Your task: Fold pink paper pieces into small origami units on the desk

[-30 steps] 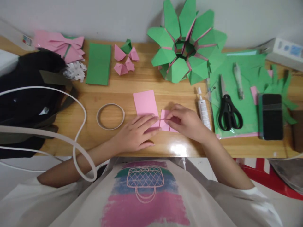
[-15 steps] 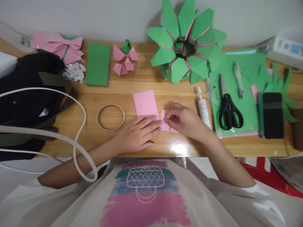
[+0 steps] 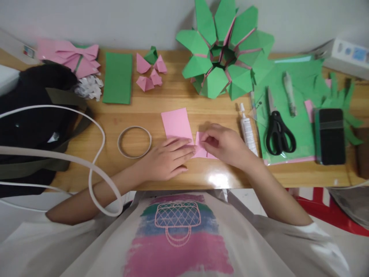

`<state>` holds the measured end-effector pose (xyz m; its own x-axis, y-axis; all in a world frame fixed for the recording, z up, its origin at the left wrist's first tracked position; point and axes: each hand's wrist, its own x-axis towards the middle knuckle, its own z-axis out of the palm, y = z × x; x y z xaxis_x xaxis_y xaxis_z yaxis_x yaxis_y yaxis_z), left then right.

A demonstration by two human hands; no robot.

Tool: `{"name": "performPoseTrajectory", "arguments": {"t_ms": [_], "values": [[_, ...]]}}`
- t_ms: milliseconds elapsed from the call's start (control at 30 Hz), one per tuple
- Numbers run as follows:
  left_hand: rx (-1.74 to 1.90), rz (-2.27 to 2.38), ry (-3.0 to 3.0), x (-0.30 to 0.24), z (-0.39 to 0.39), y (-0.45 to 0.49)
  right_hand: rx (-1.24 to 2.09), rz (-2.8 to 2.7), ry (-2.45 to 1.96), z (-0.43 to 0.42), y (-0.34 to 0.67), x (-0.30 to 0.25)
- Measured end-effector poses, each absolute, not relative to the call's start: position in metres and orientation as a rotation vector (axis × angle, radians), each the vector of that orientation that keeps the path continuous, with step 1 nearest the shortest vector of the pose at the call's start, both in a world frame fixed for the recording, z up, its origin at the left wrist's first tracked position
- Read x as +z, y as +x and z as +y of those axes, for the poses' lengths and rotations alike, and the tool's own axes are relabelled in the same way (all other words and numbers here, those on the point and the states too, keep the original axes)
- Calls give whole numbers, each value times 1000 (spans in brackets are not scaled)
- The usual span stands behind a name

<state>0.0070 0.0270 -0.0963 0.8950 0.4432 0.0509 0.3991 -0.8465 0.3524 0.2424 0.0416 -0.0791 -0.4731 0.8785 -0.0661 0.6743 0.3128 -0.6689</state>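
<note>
A small pink paper piece (image 3: 201, 149) lies on the wooden table (image 3: 173, 100) near its front edge. My right hand (image 3: 223, 145) pinches and presses its top with curled fingers. Flat on the table, my left hand (image 3: 165, 159) has its fingers stretched out, the tips resting on the left edge of that piece and on the lower end of a pink paper rectangle (image 3: 176, 122). The part of the paper under both hands is hidden.
A large green and pink folded paper ring (image 3: 223, 50) stands at the back. Glue bottle (image 3: 248, 129), scissors (image 3: 278, 129) on green sheets, a phone (image 3: 330, 134), a tape ring (image 3: 134, 141), small folded pink pieces (image 3: 150, 73), a green rectangle (image 3: 117, 77) and a black bag (image 3: 34, 115).
Both hands stay on the pink piece; the right fingers shifted slightly along its top edge. The view tilted a little.
</note>
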Motion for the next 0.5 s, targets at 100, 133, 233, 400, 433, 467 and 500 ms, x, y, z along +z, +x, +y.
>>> {"name": "performPoseTrajectory", "arguments": {"t_ms": [100,133,233,400,433,467,500], "values": [[188,601,2756,-96,28,8,702,-2317,-1377,25,244,-82],[191,591,2769,-96,28,8,575,-2363,-1364,18,244,-84],[189,564,2806,-95,28,8,122,-2499,-1328,-5,243,-90],[169,522,2827,-93,29,7,-74,-2551,-1292,-25,243,-97],[172,514,2833,-92,30,6,-84,-2557,-1287,-26,244,-98],[174,507,2840,-92,30,6,-96,-2563,-1282,-26,245,-98],[176,501,2847,-93,30,6,-108,-2568,-1282,-26,245,-99]]}}
